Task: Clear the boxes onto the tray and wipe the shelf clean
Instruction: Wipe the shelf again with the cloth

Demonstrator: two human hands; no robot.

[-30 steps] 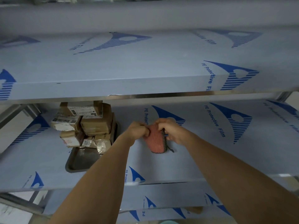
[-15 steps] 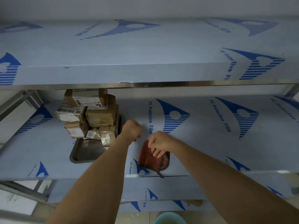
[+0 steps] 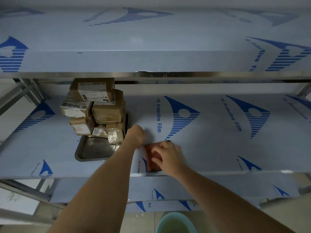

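Right hand (image 3: pixel 168 155) flat on cloth (image 3: pixel 151 163)

Dim, cool bluish light throughout, with no visible source. The film-covered middle steel shelf (image 3: pixel 218 148) lies in soft shade under the tier above. Faint glare streaks the bare steel front lip (image 3: pixel 168 75). Wide-angle bowing bends the shelf edges. The right hand (image 3: pixel 168 157) is motion-blurred; corners are soft.

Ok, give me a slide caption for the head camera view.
Right hand presses a red cloth on the film-covered shelf beside boxes stacked on a tray.
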